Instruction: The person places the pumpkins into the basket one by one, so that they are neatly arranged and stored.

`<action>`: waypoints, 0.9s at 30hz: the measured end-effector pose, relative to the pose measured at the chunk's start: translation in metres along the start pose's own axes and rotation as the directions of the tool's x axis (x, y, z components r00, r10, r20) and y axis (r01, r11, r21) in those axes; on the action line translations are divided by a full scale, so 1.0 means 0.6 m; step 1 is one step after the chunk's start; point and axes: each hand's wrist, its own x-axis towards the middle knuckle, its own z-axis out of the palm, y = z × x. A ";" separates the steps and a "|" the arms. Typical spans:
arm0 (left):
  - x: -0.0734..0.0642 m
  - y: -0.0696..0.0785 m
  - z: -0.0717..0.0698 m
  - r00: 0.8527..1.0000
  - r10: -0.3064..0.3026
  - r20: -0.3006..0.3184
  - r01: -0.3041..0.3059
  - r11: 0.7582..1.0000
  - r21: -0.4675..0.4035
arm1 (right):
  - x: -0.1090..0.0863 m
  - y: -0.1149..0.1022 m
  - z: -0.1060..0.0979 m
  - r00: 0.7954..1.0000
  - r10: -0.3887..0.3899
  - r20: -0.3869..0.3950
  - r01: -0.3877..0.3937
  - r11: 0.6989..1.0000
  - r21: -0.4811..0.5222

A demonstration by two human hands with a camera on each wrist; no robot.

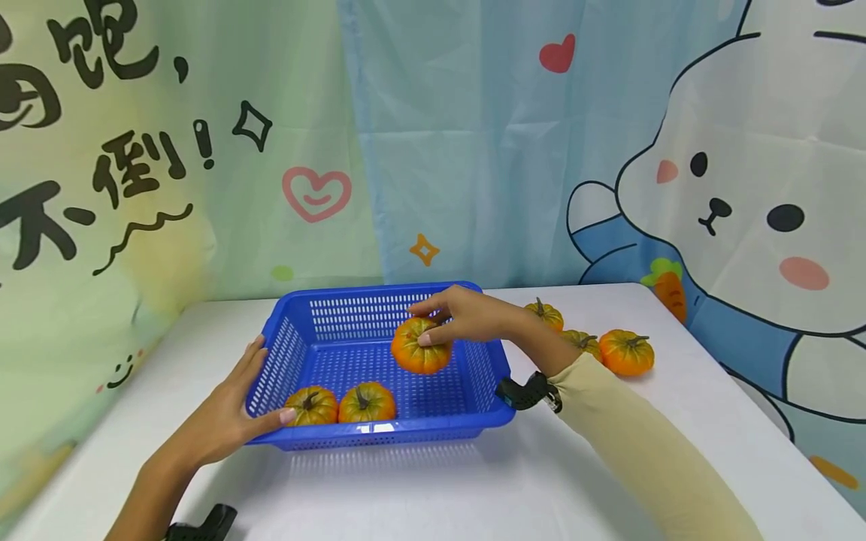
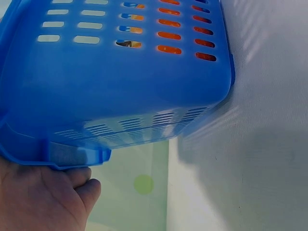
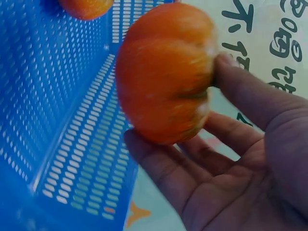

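My right hand (image 1: pixel 467 314) holds a small orange pumpkin (image 1: pixel 421 347) between thumb and fingers, above the inside of a blue plastic basket (image 1: pixel 379 436). In the right wrist view the pumpkin (image 3: pixel 166 72) fills the grasp, with the basket's slotted wall behind it. My left hand (image 1: pixel 233 409) grips the basket's left front corner, thumb over the front rim and fingers along the left side. Seen from the left wrist, the fingers (image 2: pixel 89 192) bend under the rim. Two pumpkins, one greener (image 1: pixel 313 407) and one orange (image 1: pixel 367 403), lie inside near the front wall.
Right of the basket, three more pumpkins lie on the white table (image 1: pixel 541 481): one at the back (image 1: pixel 546 315), one partly behind my forearm (image 1: pixel 583 343) and one orange (image 1: pixel 627 353). A printed curtain (image 1: pixel 460 150) hangs behind the table.
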 end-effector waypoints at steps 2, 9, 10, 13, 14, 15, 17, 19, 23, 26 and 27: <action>0.000 0.001 0.000 1.000 -0.003 0.001 0.003 1.000 -0.001 | 0.007 0.001 0.003 0.999 0.018 0.033 -0.017 1.000 -0.015; 0.003 0.002 0.003 1.000 -0.006 0.002 0.006 1.000 0.006 | 0.015 0.010 0.007 0.980 0.054 0.191 -0.047 0.998 -0.041; 0.003 0.002 0.003 1.000 -0.005 0.001 0.005 1.000 0.008 | 0.016 0.011 0.008 0.974 0.061 0.219 -0.054 0.998 -0.037; 0.002 0.000 0.003 1.000 -0.004 -0.001 0.004 1.000 0.009 | 0.018 0.014 0.009 0.955 0.075 0.286 -0.067 0.997 -0.038; 0.002 0.000 0.002 1.000 -0.005 -0.001 0.005 1.000 0.009 | 0.019 0.015 0.009 0.951 0.076 0.301 -0.067 0.997 -0.041; 0.001 -0.001 0.002 1.000 -0.005 -0.002 0.005 1.000 0.010 | 0.021 0.015 0.010 0.946 0.074 0.315 -0.064 0.997 -0.043; 0.000 -0.002 0.001 1.000 -0.005 -0.004 0.005 1.000 0.010 | 0.024 0.013 0.012 0.940 0.066 0.336 -0.050 0.997 -0.056; 0.000 -0.003 0.001 1.000 -0.005 -0.006 0.005 1.000 0.012 | 0.028 0.012 0.014 0.933 0.063 0.354 -0.041 0.997 -0.069; 0.000 -0.003 0.002 1.000 -0.011 -0.003 0.011 1.000 0.018 | 0.035 0.009 0.019 0.919 0.085 0.384 -0.053 0.994 -0.092; 0.000 -0.002 0.002 1.000 -0.013 -0.002 0.013 1.000 0.022 | 0.042 0.009 0.022 0.907 0.136 0.399 -0.100 0.989 -0.110; 0.000 -0.002 0.002 1.000 -0.013 -0.003 0.013 1.000 0.024 | 0.044 0.009 0.024 0.903 0.156 0.401 -0.116 0.986 -0.122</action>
